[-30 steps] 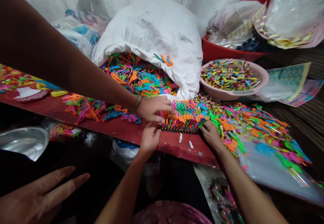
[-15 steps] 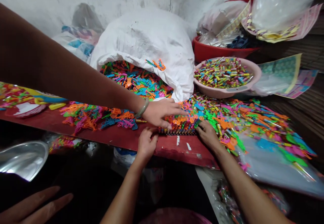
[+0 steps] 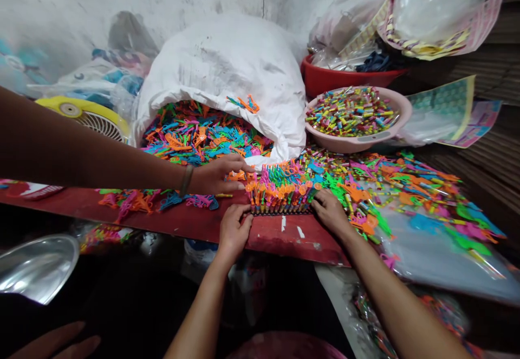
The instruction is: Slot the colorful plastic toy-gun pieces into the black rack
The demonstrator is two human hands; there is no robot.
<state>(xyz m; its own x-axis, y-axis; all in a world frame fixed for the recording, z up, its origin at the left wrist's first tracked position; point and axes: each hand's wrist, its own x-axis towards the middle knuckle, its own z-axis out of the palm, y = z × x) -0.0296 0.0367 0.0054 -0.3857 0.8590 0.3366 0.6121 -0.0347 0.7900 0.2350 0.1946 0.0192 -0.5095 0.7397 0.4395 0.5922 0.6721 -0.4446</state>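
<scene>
A dark rack (image 3: 284, 214) stands near the front edge of the red tabletop, holding rows of upright small plastic toys (image 3: 280, 192) in orange, pink, green and blue. My left hand (image 3: 234, 230) is closed at the rack's left end, thumb and fingers against it. At the opposite end my right hand (image 3: 330, 211) grips the right corner, its fingertips partly hidden by the toys. Another person's hand (image 3: 219, 176) reaches in from the left, beside the rack's back left corner; whether it holds anything I cannot tell.
Behind the rack a white sack (image 3: 227, 56) spills colourful plastic pieces (image 3: 203, 137). A pink basin (image 3: 402, 104) of small striped tubes stands to the right, near a red basin (image 3: 325, 80). Loose pieces cover the right side. A yellow fan (image 3: 71, 109) and metal bowl (image 3: 40, 267) are left.
The other person's hand has drawn back left from above the toys, uncovering more of them. My two hands stay at the rack's ends. The view has shifted slightly.
</scene>
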